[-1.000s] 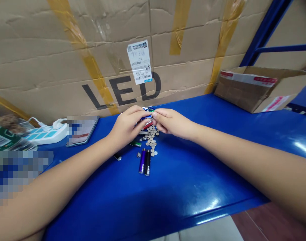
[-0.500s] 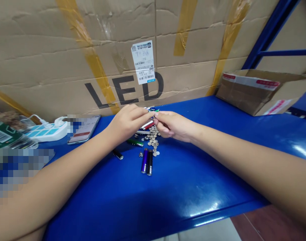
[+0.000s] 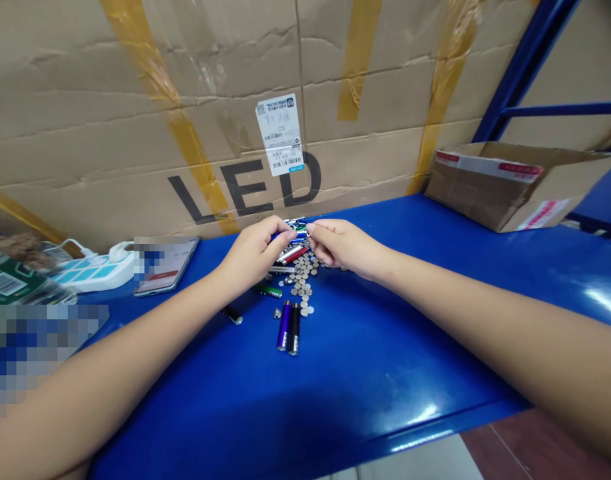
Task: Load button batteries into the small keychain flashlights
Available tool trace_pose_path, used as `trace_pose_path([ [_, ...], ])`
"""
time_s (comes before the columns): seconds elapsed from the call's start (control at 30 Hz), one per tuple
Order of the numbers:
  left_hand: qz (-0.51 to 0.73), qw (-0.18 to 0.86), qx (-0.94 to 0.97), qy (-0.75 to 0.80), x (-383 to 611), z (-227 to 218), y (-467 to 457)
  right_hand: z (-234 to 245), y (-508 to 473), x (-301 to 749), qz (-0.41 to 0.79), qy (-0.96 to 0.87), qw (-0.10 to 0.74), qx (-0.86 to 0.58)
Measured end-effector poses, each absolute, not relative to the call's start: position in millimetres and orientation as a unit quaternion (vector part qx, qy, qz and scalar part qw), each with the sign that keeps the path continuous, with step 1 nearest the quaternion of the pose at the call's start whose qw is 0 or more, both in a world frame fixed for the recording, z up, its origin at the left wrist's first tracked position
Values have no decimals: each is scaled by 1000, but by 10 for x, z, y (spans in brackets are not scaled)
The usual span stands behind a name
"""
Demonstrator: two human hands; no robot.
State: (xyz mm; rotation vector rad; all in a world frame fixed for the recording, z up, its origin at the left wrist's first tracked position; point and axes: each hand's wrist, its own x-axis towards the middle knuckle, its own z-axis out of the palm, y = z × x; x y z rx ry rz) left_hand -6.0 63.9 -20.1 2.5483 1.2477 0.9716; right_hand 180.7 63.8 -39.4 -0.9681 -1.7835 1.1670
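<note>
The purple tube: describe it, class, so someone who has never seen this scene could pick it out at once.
Start at the LED box behind the blue table. Come forward past the left hand, right hand and scattered discs to a side-by-side pair. The purple tube is on the left; its colour sets it apart from the black tube.

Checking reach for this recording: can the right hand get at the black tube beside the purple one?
Probably yes: nothing covers the black tube, its right side is open, and the discs between it and the right hand lie low. Whether that hand's fingers are free is unclear.
</note>
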Motion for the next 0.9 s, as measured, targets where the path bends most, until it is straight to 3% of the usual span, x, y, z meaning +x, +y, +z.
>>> trace_pose_path([
  [0.2, 312, -72, 889, 328, -137, -286, 700, -380, 589, 1722, 608, -583, 409, -351],
  [0.33, 313, -119, 904, 266, -183, -344, 759, -342, 566, 1712, 626, -572, 387, -362],
  [0.43, 322, -66, 898, 291, -157, -360, 745, -329, 589, 1765, 547, -642, 351, -407],
  [0.6, 340, 130, 861, 356, -92, -378, 719, -326, 640, 1906, 163, -835, 320, -417],
  [0.7, 338, 195, 849, 356, -84, -388, 726, -325, 648, 1925, 33, -862, 282, -419],
  [0.8, 343, 168, 853, 355, -84, -382, 712, -327, 628, 1877, 55, -855, 296, -421],
  [0.9, 336, 76, 872, 347, -97, -372, 698, -335, 590, 1802, 179, -809, 349, -438],
])
